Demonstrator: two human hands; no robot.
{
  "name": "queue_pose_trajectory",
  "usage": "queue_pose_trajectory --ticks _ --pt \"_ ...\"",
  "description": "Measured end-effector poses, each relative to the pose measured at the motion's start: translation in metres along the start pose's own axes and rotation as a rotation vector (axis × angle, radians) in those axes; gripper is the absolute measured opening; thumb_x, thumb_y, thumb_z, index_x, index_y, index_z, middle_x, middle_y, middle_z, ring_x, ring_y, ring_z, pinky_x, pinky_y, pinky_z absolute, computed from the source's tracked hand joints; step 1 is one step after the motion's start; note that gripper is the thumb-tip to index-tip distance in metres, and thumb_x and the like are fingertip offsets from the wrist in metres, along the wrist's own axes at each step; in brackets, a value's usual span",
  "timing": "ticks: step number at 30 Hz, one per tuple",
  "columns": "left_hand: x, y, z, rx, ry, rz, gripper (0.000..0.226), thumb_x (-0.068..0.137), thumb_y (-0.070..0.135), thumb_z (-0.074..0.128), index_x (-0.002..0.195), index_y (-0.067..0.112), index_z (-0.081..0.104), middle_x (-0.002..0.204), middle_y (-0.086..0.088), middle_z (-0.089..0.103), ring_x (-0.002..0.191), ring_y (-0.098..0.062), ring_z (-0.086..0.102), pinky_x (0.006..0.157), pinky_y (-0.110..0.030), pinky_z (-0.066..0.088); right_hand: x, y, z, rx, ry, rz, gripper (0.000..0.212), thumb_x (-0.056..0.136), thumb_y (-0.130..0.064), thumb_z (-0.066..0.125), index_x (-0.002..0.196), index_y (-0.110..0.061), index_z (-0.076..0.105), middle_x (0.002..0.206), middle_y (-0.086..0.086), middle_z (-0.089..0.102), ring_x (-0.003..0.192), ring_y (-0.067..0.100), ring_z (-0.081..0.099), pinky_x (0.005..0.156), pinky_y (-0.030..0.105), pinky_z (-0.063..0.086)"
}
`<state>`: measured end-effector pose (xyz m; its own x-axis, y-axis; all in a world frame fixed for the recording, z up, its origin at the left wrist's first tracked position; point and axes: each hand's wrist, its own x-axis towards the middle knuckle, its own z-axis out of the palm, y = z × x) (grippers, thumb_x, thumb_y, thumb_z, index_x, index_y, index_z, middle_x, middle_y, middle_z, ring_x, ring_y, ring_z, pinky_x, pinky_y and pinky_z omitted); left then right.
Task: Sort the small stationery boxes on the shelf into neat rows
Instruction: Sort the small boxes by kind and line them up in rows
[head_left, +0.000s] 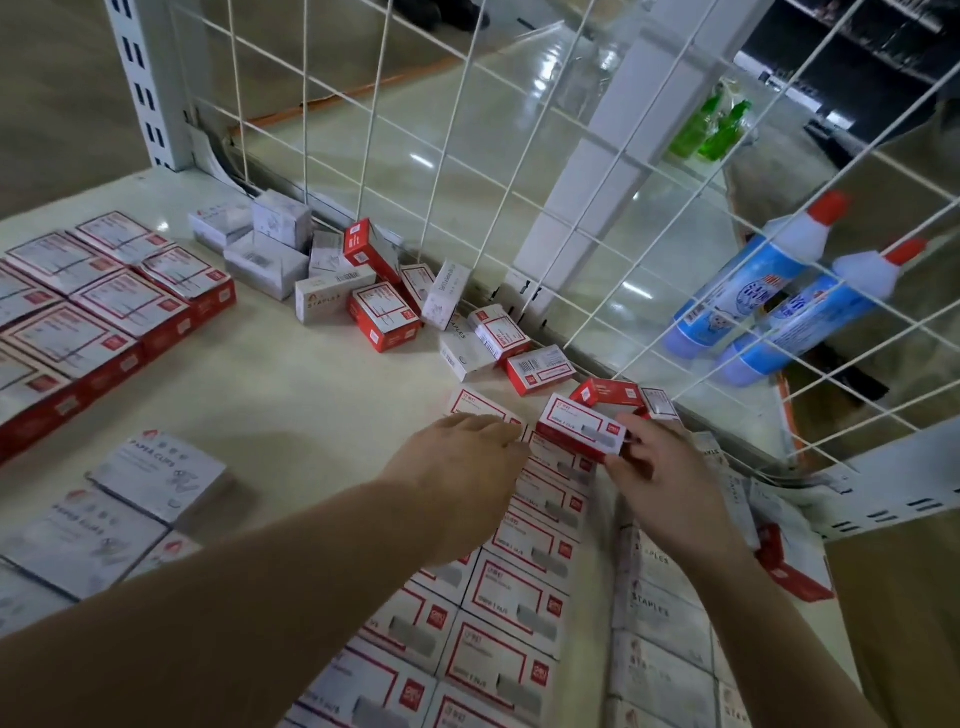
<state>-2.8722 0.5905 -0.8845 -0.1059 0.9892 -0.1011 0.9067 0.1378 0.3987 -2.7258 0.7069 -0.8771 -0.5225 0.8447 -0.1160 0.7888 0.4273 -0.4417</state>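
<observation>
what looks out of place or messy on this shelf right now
A jumble of small boxes along the wire grid at the back: red-and-white and grey ones lie tilted, overlapping, some on edge, unlike the neat rows near the hands. The right hand holds one red-and-white box.

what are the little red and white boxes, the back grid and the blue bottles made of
Red and white box in the right hand: printed cardboard by its folded edges, slightly glossy.
Back grid: thin wire, probably metal with a white coating.
Blue bottles: likely plastic, with shiny printed labels and red caps.

red-white box tilted, above neat rows
</observation>
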Motion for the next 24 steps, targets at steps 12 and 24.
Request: queue_pose_trajectory --ticks 12,24 --pt "0.013 0.004 0.010 0.040 -0.009 -0.003 0.054 0.094 0.021 0.052 0.144 0.023 0.031 0.146 0.004 0.036 0.135 -0.019 0.033 0.110 -0.034 0.029 0.015 -0.002 0.008 0.040 -0.036 0.072 0.047 0.090 -0.017 0.054 0.134 -0.030 0.043 0.132 -0.001 0.049 0.121 0.017 0.047 0.099 0.045 0.045" --pt "0.012 0.004 0.012 0.064 0.002 0.013 0.056 0.094 0.020 0.052 0.145 0.022 0.030 0.147 0.003 0.034 0.135 -0.020 0.032 0.110 -0.034 0.027 0.018 -0.005 0.011 -0.054 -0.055 0.061 0.034 0.093 -0.015 0.050 0.127 -0.018 0.051 0.126 0.004 0.050 0.117 0.019 0.047 0.096 0.034 0.042"
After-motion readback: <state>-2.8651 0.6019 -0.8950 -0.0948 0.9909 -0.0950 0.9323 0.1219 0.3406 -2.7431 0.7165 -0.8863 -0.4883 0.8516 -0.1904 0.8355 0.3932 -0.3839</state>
